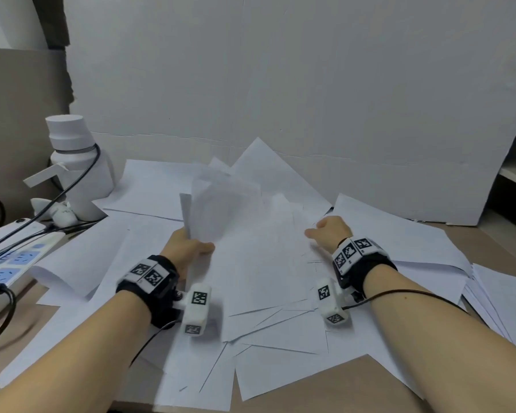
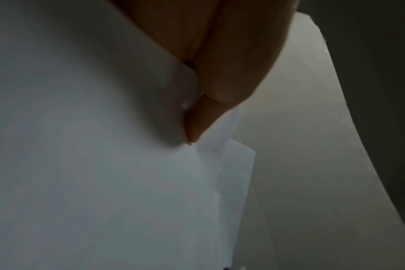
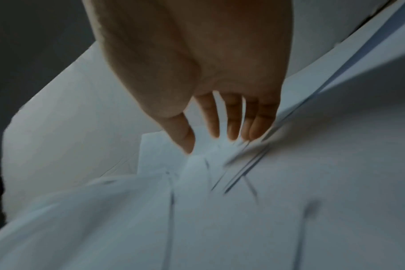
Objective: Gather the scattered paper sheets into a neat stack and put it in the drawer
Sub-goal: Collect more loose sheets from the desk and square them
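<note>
Head view: the scattered white paper sheets (image 1: 268, 293) cover the brown desk surface (image 1: 501, 245) from 6 to 12 o'clock in overlapping layers, not yet squared. My left hand (image 1: 185, 248), at 9 o'clock of the pile centre, grips a raised, blurred bundle of white sheets (image 1: 221, 204) by its near edge, fingers curled round it. My right hand (image 1: 331, 231), at 3 o'clock, rests on the sheets; its fingers are hidden here. A white lidded plastic bottle (image 1: 78, 162) stands at 10 o'clock, a white power strip (image 1: 15, 260) at 9 o'clock. Left wrist view: my thumb and a finger (image 2: 197, 124) pinch the sheet edge (image 2: 227, 157). Right wrist view: my right hand (image 3: 197, 73) is spread, fingers (image 3: 234, 127) nearly straight, tips touching the layered sheets (image 3: 220, 219).
</note>
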Action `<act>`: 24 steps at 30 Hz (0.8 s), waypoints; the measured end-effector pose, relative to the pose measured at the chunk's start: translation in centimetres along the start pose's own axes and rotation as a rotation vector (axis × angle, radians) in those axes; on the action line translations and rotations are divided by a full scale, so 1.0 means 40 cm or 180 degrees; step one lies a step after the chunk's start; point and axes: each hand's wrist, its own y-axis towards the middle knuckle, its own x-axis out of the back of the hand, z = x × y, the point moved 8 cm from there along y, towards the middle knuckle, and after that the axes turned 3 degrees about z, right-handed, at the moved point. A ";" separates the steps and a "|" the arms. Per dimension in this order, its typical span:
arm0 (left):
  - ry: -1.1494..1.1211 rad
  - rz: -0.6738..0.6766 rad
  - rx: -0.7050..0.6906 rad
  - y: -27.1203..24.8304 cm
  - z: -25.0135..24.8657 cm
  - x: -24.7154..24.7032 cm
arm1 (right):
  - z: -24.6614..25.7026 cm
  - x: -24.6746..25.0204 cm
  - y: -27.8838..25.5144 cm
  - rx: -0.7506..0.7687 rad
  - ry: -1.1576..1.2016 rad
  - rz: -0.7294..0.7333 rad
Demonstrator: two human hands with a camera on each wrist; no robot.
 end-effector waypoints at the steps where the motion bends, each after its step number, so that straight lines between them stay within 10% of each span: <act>1: -0.0156 0.0044 -0.0050 -0.003 0.001 0.015 | -0.023 0.023 0.008 -0.0148 0.0022 -0.0137; 12: -0.0722 0.0558 -0.0306 -0.039 -0.028 0.067 | -0.023 0.037 0.012 0.0202 0.1184 0.0416; 20: -0.0579 0.1001 -0.0350 -0.047 -0.041 0.029 | 0.056 0.186 -0.002 0.0837 0.0883 -0.1088; 24: -0.0361 0.1290 -0.0216 -0.062 -0.055 0.010 | 0.124 0.233 0.014 0.1106 0.0975 -0.0978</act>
